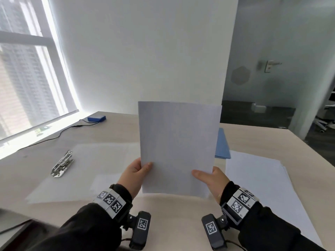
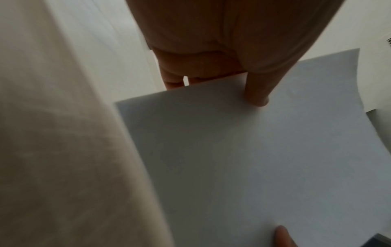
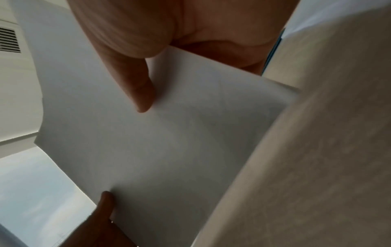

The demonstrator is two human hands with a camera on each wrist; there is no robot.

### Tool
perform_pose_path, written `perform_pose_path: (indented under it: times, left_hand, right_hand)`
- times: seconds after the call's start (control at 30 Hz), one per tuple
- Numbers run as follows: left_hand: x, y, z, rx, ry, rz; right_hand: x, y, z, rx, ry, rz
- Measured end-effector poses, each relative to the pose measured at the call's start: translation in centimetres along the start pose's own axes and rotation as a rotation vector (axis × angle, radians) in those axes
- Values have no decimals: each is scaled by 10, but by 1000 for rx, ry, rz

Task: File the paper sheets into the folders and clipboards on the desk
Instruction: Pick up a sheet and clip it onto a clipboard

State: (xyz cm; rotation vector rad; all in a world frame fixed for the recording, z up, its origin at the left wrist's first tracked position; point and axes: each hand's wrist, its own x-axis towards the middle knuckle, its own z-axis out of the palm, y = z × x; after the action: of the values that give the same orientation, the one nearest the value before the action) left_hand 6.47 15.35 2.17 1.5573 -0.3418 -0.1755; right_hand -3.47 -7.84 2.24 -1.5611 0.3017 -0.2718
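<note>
A white paper sheet (image 1: 178, 145) stands upright above the desk, held by both hands at its lower edge. My left hand (image 1: 136, 172) pinches its lower left side, thumb on the front. My right hand (image 1: 208, 176) pinches the lower right side the same way. The wrist views show the sheet (image 2: 243, 158) (image 3: 148, 142) up close, with a thumb lying on it in each. A clear clipboard (image 1: 87, 169) with a metal clip (image 1: 62, 166) lies flat at the left. A blue folder (image 1: 222, 145) lies behind the sheet, partly hidden. A stack of white paper (image 1: 259, 182) lies at the right.
A blue box (image 1: 96, 118) with a black cable (image 1: 59, 134) sits at the far left of the desk (image 1: 272, 142), near the window. The desk's right edge runs diagonally at the right. A dark object shows at the bottom left corner.
</note>
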Motion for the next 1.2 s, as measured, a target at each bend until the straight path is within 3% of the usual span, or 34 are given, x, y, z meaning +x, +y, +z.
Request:
perform_pose_path:
  times: [0.13, 0.27, 0.33, 0.4, 0.5, 0.57, 0.8, 0.9, 0.97, 1.03, 1.2]
  left_hand:
    - [-4, -12, -4, 45, -17, -76]
    - [-6, 4, -20, 169, -21, -43]
    - [-2, 8, -41, 408, 21, -67]
    - [3, 3, -69, 640, 67, -187]
    - [1, -14, -103, 1104, -109, -398]
    - [-7, -17, -107, 1249, -174, -474]
    - [-47, 4, -87, 1156, -295, -418]
    - [-55, 8, -91, 762, -258, -422]
    - [-60, 14, -101, 452, -165, -416]
    - [-62, 19, -120, 312, -17, -382]
    - [-58, 11, -189, 357, 425, -283]
  right_hand:
    - [6, 5, 6, -4, 10, 10]
    - [19, 0, 14, -13, 53, -18]
    - [28, -1, 21, -25, 83, -25]
    - [36, 1, 30, -39, 96, -14]
    - [42, 3, 48, -7, 97, -3]
    - [43, 4, 62, 5, 81, 4]
    - [54, 3, 98, 2, 42, 24]
    - [59, 6, 111, 16, 62, 60]
    - [62, 9, 119, 17, 60, 76]
    - [63, 10, 127, 7, 51, 86]
    - [66, 13, 153, -79, -79, 147]
